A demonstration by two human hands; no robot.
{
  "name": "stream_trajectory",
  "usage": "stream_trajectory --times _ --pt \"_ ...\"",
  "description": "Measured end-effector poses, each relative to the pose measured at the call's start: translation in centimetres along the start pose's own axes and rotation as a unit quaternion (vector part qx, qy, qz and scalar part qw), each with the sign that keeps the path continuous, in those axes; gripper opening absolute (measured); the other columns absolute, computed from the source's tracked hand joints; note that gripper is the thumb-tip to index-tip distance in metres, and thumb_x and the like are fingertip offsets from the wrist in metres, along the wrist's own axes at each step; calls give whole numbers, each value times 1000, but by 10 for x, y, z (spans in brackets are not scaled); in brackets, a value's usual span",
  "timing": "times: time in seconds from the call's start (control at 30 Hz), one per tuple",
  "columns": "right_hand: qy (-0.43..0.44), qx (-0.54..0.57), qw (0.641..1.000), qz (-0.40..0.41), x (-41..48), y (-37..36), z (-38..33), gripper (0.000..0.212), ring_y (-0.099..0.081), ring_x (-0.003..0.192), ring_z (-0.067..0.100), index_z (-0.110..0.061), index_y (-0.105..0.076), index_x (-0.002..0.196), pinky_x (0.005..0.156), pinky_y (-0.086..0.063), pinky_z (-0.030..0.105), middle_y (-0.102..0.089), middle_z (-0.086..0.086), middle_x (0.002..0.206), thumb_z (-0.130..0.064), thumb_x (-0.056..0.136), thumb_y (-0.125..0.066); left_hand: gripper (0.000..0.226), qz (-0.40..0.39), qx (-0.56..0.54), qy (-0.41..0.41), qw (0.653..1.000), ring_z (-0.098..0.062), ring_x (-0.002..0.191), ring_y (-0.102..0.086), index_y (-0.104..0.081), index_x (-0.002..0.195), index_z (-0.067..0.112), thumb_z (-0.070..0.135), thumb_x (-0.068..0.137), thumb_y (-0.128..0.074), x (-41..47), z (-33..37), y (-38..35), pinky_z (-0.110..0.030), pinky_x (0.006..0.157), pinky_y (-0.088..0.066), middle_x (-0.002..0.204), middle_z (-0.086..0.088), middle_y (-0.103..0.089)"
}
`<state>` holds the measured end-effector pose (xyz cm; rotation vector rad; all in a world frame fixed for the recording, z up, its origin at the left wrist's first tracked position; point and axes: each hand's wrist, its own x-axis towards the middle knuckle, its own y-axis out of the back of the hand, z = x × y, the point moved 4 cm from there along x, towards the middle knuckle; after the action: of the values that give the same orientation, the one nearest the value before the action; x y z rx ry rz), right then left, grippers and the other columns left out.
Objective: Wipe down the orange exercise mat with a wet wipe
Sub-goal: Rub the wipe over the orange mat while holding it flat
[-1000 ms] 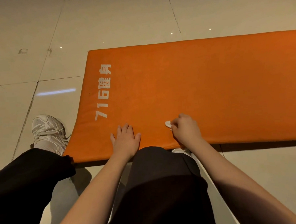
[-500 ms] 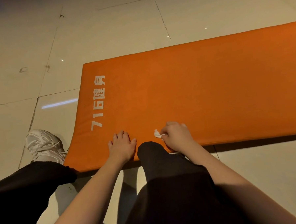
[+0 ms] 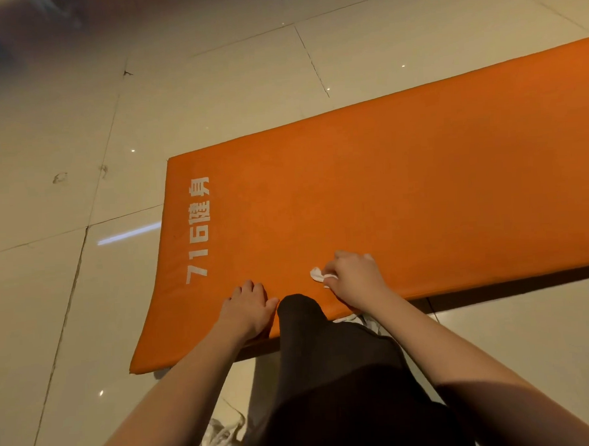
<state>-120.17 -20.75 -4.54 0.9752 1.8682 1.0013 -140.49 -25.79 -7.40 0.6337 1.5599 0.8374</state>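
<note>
The orange exercise mat (image 3: pixel 404 189) lies on the tiled floor and runs off the right edge; white "716" lettering (image 3: pixel 198 231) marks its left end. My right hand (image 3: pixel 354 281) presses a small crumpled white wet wipe (image 3: pixel 317 275) onto the mat near its front edge; only a corner of the wipe shows past the fingers. My left hand (image 3: pixel 248 308) rests flat on the mat's front edge, fingers apart, holding nothing. The two hands are a short way apart, with my knee between them.
My knee in black trousers (image 3: pixel 305 324) rises between the hands and hides part of the mat's front edge. A white shoe with laces (image 3: pixel 219 438) shows at the bottom. Beige floor tiles (image 3: pixel 68 303) surround the mat.
The view has swung left and tilted, so the mat now slants. My right hand with the wipe has slid a little leftward along the front edge. The shoe at left has left the view.
</note>
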Motion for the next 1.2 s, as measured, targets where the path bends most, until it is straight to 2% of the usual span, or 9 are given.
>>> stream_trajectory --times 0.2,0.4,0.5,0.7,0.8,0.93,1.0,1.1,1.2 --pt "-14 6 1000 4 8 -2 -2 27 -54 106 21 -22 -64 118 91 -33 36 -57 0 116 -29 97 -49 63 -62 73 -35 995 -30 126 -45 -36 143 14 60 100 -26 0 -1 17 -45 103 -41 144 -11 -39" --pt "-20 16 1000 11 17 -5 -1 27 -55 107 19 -23 -64 119 91 -33 35 -58 -2 117 -32 95 -53 62 -59 118 -53 990 -32 129 -42 -34 145 17 59 100 -26 0 0 32 -45 104 -40 144 -14 -37" --pt "-27 18 999 21 26 -10 1 28 -55 104 20 -23 -64 119 89 -32 35 -57 -1 115 -32 95 -54 66 -73 156 -56 983 -33 132 -38 -28 148 14 59 100 -26 0 5 30 -44 106 -39 147 -15 -33" --pt "13 13 1000 6 35 -21 -16 27 -55 104 23 -20 -63 120 90 -35 36 -56 1 112 -27 96 -52 76 -162 179 -129 962 -32 146 -17 1 157 22 62 99 -27 -4 -17 36 -45 117 -22 162 -11 -7" --pt "20 21 1000 -11 37 -21 -12 29 -53 105 23 -21 -63 121 89 -33 36 -54 1 112 -29 96 -52 73 -183 177 -158 954 -28 150 -5 7 156 29 61 99 -28 -4 -31 36 -45 120 -11 164 -5 6" --pt "-11 24 1000 3 43 -20 -12 26 -54 102 25 -19 -65 116 87 -34 35 -55 2 110 -29 95 -54 75 -209 170 -142 953 -29 150 -2 6 156 26 62 99 -25 -6 -23 37 -46 120 -9 164 -7 8" --pt "4 11 1000 -3 42 -22 -19 26 -53 104 26 -16 -65 115 88 -35 36 -55 3 109 -26 96 -52 73 -189 135 -130 964 -31 149 -10 -3 157 22 62 99 -23 -6 -17 37 -46 119 -14 164 -9 -2" --pt "52 5 998 -41 38 -20 -23 30 -51 107 24 -18 -63 122 90 -34 36 -54 3 110 -25 96 -49 64 -82 76 -106 988 -27 139 -27 -24 150 22 60 99 -23 -5 -14 27 -43 113 -26 155 -6 -25" --pt "54 -25 997 -38 46 -11 -9 29 -49 109 23 -19 -64 120 89 -34 36 -54 2 108 -25 96 -49 60 -5 -30 -50 998 -25 136 -28 -28 148 22 58 100 -24 6 -9 20 -42 112 -26 148 -6 -31"
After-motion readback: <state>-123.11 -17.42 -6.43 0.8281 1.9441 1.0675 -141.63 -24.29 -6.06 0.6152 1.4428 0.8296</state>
